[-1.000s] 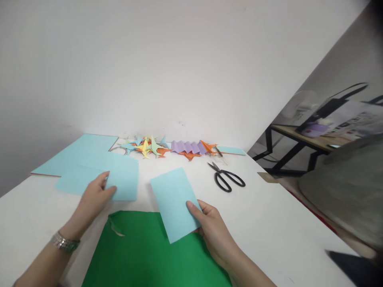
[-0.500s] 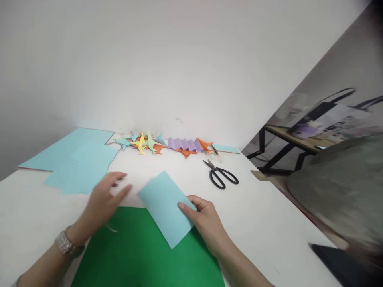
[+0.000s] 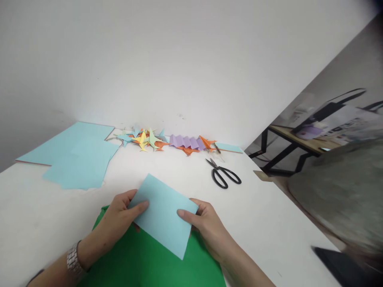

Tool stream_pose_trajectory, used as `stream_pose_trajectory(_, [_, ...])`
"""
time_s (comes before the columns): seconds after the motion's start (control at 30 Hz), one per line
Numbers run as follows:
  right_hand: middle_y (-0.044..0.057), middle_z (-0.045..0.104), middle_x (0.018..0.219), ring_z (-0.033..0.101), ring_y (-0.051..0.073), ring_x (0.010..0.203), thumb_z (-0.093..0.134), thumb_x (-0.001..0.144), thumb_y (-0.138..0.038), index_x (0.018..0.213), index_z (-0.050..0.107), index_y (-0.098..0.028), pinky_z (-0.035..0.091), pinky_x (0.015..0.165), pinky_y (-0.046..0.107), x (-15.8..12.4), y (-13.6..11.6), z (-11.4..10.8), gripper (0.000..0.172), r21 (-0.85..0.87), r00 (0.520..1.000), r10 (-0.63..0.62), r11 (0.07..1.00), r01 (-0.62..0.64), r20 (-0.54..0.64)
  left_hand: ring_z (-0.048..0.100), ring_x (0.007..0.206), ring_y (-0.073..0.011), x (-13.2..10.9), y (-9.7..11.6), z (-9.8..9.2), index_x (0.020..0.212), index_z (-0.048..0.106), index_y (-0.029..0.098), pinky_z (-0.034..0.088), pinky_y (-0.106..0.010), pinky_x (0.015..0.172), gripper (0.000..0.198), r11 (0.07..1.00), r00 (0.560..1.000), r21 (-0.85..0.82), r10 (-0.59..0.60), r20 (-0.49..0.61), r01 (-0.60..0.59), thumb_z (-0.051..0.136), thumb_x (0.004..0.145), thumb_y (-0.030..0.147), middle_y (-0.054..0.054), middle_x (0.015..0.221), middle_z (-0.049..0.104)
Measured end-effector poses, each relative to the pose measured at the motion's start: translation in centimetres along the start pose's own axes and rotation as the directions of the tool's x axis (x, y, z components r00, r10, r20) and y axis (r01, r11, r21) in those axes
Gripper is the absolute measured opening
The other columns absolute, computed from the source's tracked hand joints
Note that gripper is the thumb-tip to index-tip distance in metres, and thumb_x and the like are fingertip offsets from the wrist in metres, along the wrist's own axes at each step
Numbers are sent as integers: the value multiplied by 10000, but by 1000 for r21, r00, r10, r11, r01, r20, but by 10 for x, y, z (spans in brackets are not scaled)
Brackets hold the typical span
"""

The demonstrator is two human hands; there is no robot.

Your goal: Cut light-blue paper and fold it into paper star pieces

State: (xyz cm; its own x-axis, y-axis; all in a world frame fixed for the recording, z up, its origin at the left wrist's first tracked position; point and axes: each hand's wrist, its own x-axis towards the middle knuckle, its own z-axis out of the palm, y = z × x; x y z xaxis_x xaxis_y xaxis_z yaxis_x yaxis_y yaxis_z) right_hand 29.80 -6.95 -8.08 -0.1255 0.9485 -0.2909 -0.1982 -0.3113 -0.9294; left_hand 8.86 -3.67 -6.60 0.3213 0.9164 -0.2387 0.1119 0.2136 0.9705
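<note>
Head view: you are holding 1 pale blue paper sheet between both hands, tilted, with a corner pointing up and away from you. Your left hand is pinching its left corner, thumb lying on the upper face, fingers partly hidden behind. Your right hand is grasping the opposite corner in the same manner, thumb on top, fingers going underneath. The sheet is sitting in front of you, over the far part of a green cloth; whether paper and cloth are touching, you cannot tell from here. Your left wrist is wearing a metal-link band.

Farther off, on the white table, black-handled scissors are lying beyond your right hand, blades parting slightly and pointing away to the left. Beyond your left hand, loose blue sheets are overlapping a larger blue stack showing a reddish edge. Along the wall, multicoloured folded paper figures are clustering; to their right, a purple pleated paper is lying among orange folded pieces, with a blue strip just beyond. At far right, a wood-topped side table is standing, with items on it blurring.
</note>
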Motion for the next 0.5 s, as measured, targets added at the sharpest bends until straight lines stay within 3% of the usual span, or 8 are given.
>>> stream_pose_trajectory(0.17, [-40, 505, 489, 429, 69, 420, 705, 687, -365, 626, 564, -145, 319, 430, 209, 3, 3, -5, 268, -52, 997, -56, 997, 53, -57, 525, 549, -142, -1, 3, -4, 832, 658, 149, 440, -235, 441, 271, 997, 998, -69, -32, 46, 36, 605, 727, 393, -13, 633, 585])
stream_pose_trajectory(0.3, [-9, 565, 559, 508, 114, 498, 696, 696, -364, 712, 614, -151, 401, 505, 251, 3, 1, -6, 229, 7, 999, -26, 1000, 26, -21, 589, 654, -162, -2, 6, -6, 983, 656, 170, 495, -284, 617, 304, 966, 988, -250, -32, 150, 69, 633, 728, 335, -48, 793, 660])
stream_pose_trajectory(0.4, [39, 643, 733, 584, 167, 637, 692, 700, -351, 887, 634, -169, 451, 614, 300, 1, -3, -5, 267, 49, 999, -45, 998, 44, 3, 613, 713, -184, -1, 4, -5, 1033, 640, 164, 496, -304, 673, 337, 950, 982, -299, -37, 183, 92, 639, 729, 308, -68, 849, 675])
stream_pose_trajectory(0.5, [36, 654, 864, 601, 194, 726, 658, 720, -348, 1201, 501, -281, 456, 650, 321, 1, -6, -7, 511, 97, 990, -133, 986, 136, -41, 612, 707, -171, 0, 3, -4, 1185, 540, 191, 497, -291, 674, 476, 949, 996, -303, -68, 66, 85, 642, 730, 289, -42, 813, 672])
